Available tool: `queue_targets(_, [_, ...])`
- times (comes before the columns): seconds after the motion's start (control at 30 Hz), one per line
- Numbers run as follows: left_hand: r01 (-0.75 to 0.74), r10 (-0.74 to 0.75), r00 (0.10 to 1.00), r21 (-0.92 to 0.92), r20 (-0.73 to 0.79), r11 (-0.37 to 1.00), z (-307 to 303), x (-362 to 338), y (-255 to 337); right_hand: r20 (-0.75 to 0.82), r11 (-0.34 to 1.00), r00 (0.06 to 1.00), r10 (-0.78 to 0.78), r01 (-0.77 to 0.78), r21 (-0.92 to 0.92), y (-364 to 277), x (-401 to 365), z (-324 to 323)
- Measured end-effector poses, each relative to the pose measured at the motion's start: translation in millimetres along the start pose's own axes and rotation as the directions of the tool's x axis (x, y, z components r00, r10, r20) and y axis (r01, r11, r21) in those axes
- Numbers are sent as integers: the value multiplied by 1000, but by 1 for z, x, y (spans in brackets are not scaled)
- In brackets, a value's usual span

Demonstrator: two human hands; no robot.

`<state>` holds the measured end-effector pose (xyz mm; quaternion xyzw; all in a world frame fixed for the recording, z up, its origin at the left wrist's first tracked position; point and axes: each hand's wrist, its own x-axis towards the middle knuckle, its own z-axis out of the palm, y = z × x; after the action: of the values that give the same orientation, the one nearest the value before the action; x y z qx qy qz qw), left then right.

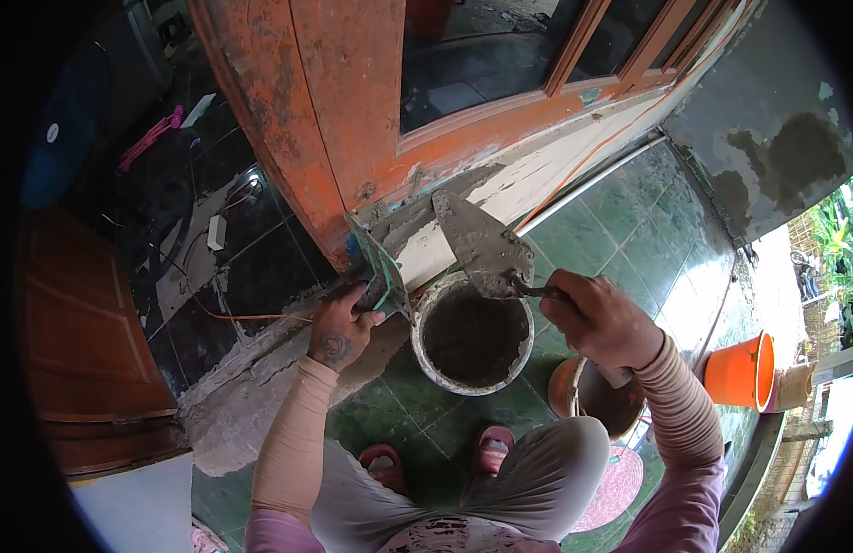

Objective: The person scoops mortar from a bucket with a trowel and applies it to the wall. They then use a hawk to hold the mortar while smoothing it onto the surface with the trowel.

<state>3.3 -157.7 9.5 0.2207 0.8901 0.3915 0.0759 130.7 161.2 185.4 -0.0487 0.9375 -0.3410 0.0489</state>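
My right hand (603, 316) is closed round the handle of a trowel (482, 241), whose broad blade is coated with wet grey mortar. The blade stands over the far rim of a pale bucket (426, 369) holding grey mortar, its tip close to the low wall under the window frame. My left hand (342, 327) grips a flat, green-edged board (380, 263) smeared with mortar, tilted up beside the foot of the orange door post (325, 198). The board is seen nearly edge-on, and my fingers partly hide where I hold it.
A second bucket (565, 387) stands under my right forearm, and an orange bucket (738, 370) is farther right. Green tiles (620, 198) cover the floor, with a white pipe (592, 182) along the wall. Cables and a white power strip (216, 232) lie inside the doorway.
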Motion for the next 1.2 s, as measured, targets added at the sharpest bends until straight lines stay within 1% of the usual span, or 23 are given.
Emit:
queue_targets(0.2, [38,-38,999,-6,12,999,0,0,1,44,1000,999,18,-18,7,-4,1,4])
queue_targets(0.27, [-27,27,1000,19,-12,999,0,0,0,49,999,998,-43,43,-15,-4,2,6])
queue_targets(0.4, [-31,31,999,-3,-13,1000,-3,0,6,47,998,997,-59,59,-8,-9,2,10])
queue_targets(0.47, [27,-27,1000,10,13,1000,-5,0,9,61,997,996,-71,71,7,-11,3,12])
queue_targets(0.5, [27,-27,1000,10,14,1000,-4,0,9,61,998,996,-70,70,8,-13,3,12])
queue_targets(0.6, [-7,7,1000,37,2,999,-4,0,7,74,996,994,-85,85,4,-18,3,15])
queue_targets(0.67, [-12,12,1000,11,0,1000,-2,0,4,75,990,988,-132,135,-32,-18,3,19])
queue_targets(0.8, [-49,48,999,-8,-21,999,0,1,1,114,991,985,-133,135,-8,-25,5,18])
queue_targets(0.9, [-31,30,999,-33,-13,999,-1,1,0,133,994,986,-100,104,-22,-28,5,18])
queue_targets(0.97, [-19,19,1000,-22,-1,1000,-2,1,1,99,982,983,-156,166,-95,-22,4,19])
queue_targets(1.1, [15,-15,1000,-26,9,1000,-2,0,4,58,985,986,-158,161,-64,-18,3,15])
queue_targets(1.17, [22,-21,999,-43,25,999,-2,0,2,96,991,992,-86,95,-97,-19,3,10])
queue_targets(1.2, [22,-21,999,-43,25,999,-1,0,1,97,991,992,-86,95,-97,-17,2,9])
